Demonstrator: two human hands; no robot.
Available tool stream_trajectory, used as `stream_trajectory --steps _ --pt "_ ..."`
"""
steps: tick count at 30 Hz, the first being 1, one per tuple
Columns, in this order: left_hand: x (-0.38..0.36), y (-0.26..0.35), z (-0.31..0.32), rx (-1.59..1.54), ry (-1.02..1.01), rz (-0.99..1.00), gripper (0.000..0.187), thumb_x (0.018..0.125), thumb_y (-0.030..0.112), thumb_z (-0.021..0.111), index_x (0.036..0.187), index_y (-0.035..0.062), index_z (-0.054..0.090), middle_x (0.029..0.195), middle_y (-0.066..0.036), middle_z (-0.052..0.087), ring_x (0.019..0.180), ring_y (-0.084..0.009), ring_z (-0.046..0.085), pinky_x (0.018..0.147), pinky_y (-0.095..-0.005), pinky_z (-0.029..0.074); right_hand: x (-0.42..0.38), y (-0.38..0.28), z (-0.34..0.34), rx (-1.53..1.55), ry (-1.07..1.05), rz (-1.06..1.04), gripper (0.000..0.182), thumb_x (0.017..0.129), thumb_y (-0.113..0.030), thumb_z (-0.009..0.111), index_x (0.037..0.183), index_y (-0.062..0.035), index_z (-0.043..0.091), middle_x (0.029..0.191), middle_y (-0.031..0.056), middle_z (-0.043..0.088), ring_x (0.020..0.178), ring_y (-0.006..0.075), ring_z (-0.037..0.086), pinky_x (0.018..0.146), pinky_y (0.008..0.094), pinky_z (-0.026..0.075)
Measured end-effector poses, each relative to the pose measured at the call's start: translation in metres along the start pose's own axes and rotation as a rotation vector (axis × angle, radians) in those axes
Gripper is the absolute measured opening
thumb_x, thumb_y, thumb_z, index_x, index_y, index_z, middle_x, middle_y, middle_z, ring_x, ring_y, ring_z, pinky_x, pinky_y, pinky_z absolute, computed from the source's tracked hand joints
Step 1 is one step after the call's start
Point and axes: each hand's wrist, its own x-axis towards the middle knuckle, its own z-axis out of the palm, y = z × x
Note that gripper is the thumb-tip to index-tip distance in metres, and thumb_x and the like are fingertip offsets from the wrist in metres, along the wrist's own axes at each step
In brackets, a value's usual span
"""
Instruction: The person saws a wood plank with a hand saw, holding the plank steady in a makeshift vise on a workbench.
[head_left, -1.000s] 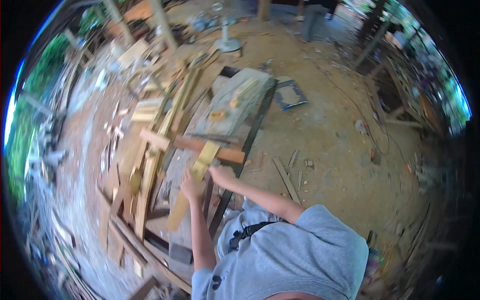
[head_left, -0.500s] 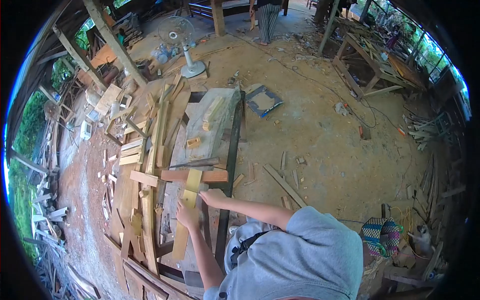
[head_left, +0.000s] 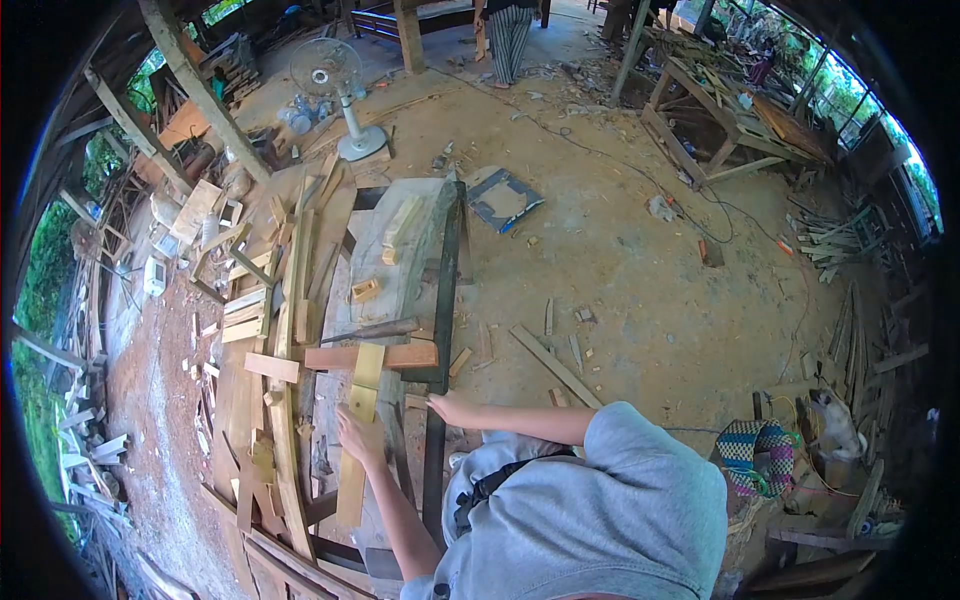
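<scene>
My left hand [head_left: 361, 436] is closed around the edges of a long yellowish plank [head_left: 351, 490], which lies lengthwise along the bench. A thin line and a small dark spot show on the plank's face above the fingers. The plank's far end lies across a reddish-brown board [head_left: 410, 355]. My right hand [head_left: 455, 409] is closed beside the bench's dark right rail [head_left: 434, 465], to the right of the plank. Its fingertips are right at a short brownish wooden piece [head_left: 416, 401]; what the fingers hold is hidden.
Farther along the bench lie a dark pointed tool [head_left: 385, 329], a small wooden block [head_left: 366, 290] and a pale beam [head_left: 402, 228]. Planks are stacked at left. Beyond stand a fan [head_left: 350, 120] and a person [head_left: 509, 40]. A woven basket [head_left: 755, 457] and an animal [head_left: 838, 425] are at right.
My right hand has drawn back to the right, away from the plank's edge; a small greyish block beside it no longer shows there. My left hand stays on the plank. The view has shifted slightly.
</scene>
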Motion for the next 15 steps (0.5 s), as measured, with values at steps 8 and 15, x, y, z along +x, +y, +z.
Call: stream_trajectory --steps 8,15 --pt "0.0 -0.003 -0.003 -0.107 0.005 0.071 0.045 0.063 0.023 0.067 0.097 0.0025 0.046 0.088 -0.014 0.053 0.085 -0.0323 0.052 0.07 -0.0402 0.043 -0.001 0.005 0.005 0.077 -0.03 0.025 0.024 0.087 -0.022 0.042 0.078 -0.0007 0.048 0.069 0.0238 0.053 0.064 0.0403 0.054 0.053 0.0475 0.041" --pt "0.003 0.0 -0.013 -0.09 0.08 0.096 0.033 0.065 0.024 0.066 0.09 0.0071 0.053 0.086 -0.01 0.055 0.084 -0.0288 0.053 0.068 -0.0391 0.043 0.001 0.0 0.002 0.038 0.016 -0.033 0.024 0.087 -0.023 0.042 0.078 -0.0018 0.049 0.058 0.022 0.053 0.054 0.0401 0.053 0.048 0.049 0.041"
